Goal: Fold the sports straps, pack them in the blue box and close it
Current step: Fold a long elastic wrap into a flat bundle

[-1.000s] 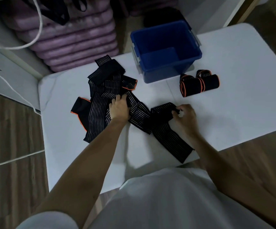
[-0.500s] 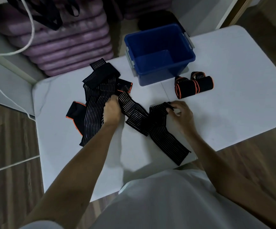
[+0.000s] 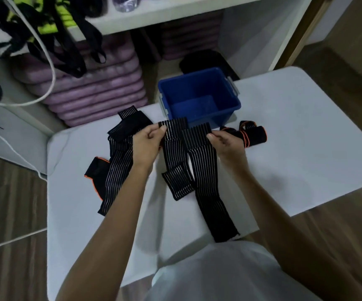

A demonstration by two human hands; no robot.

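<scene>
Strap (image 3: 199, 161) now lifted off the counter (image 3: 306, 148), left hand (image 3: 148, 141) and right hand (image 3: 224, 142) each in a pinching grip on one end; folding begins, blue box (image 3: 230, 105) still empty.

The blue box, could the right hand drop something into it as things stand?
Probably yes. The blue box is open with no lid on it, just beyond the right hand. That hand grips a strap, though, as does the left hand.

Both hands now hold the striped strap (image 3: 199, 170) up off the table (image 3: 306, 148): left hand (image 3: 147, 142) pinches one end, right hand (image 3: 223, 142) the other, closer together than before.
</scene>
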